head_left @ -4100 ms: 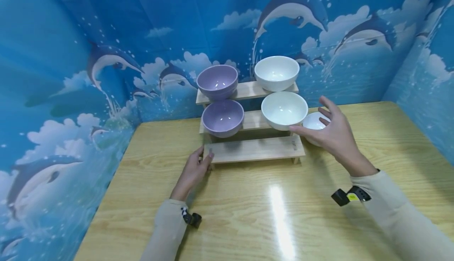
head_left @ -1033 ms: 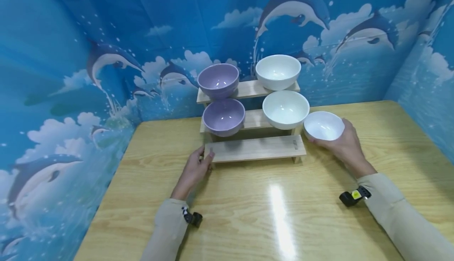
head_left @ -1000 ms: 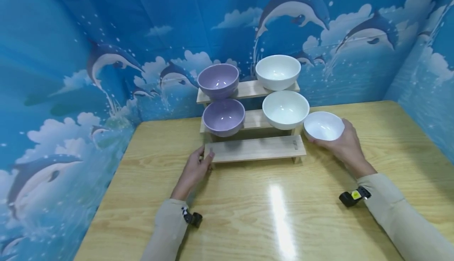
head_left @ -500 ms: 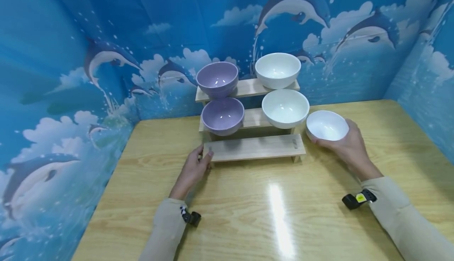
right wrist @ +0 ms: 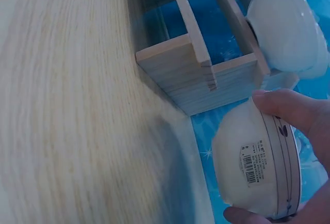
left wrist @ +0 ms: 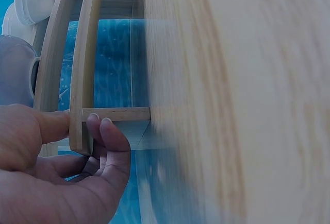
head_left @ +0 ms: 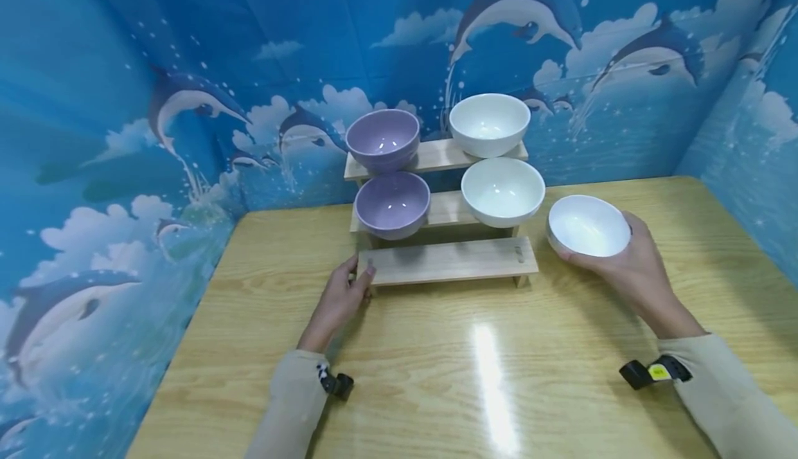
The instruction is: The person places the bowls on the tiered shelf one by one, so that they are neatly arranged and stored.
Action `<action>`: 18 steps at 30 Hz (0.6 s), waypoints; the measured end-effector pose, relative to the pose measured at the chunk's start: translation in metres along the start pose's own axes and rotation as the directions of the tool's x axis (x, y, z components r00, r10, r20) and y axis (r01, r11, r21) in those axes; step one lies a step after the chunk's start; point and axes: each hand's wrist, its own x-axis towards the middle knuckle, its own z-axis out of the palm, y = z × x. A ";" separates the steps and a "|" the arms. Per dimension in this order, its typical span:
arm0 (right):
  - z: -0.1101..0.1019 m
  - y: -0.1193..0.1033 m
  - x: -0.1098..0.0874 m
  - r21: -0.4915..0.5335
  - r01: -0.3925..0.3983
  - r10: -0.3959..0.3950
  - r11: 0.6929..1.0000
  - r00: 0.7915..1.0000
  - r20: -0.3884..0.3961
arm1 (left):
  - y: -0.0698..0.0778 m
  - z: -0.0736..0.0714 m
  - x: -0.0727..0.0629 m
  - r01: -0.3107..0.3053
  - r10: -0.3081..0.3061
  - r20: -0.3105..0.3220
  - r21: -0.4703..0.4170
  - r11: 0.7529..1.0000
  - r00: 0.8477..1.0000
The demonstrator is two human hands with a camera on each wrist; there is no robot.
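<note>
My right hand (head_left: 645, 268) holds a white bowl (head_left: 589, 227) by its side, to the right of a three-step wooden rack (head_left: 445, 263). In the right wrist view the bowl (right wrist: 240, 165) is off the table, its base showing a barcode sticker (right wrist: 252, 163) and dark trim near the rim. My left hand (head_left: 339, 300) grips the left end of the lowest step. In the left wrist view, thumb and fingers wrap that board's end (left wrist: 82, 95). Two purple bowls (head_left: 391, 206) stand at left on the upper steps, two white bowls (head_left: 502, 192) at right.
The rack stands near the back of a wooden table (head_left: 424, 369). Behind it and at both sides hangs a blue curtain (head_left: 280, 43) with printed dolphins. The lowest step bears no bowl.
My right hand has gone from beside the rack to the white bowl, gripped it, and moved it right and toward me. My left hand has stayed on the rack.
</note>
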 end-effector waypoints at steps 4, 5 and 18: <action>-0.005 -0.003 -0.008 -0.008 0.026 -0.026 1.000 1.000 0.004 | -0.001 0.000 0.000 0.006 -0.006 0.003 -0.008 1.000 1.000; -0.005 -0.004 -0.009 -0.007 0.032 -0.032 0.999 0.999 0.006 | -0.001 0.000 0.000 0.009 -0.009 0.001 -0.007 1.000 1.000; -0.006 -0.014 -0.030 -0.018 0.037 -0.036 0.999 0.998 0.044 | 0.001 0.001 0.000 -0.011 0.011 0.004 0.001 1.000 1.000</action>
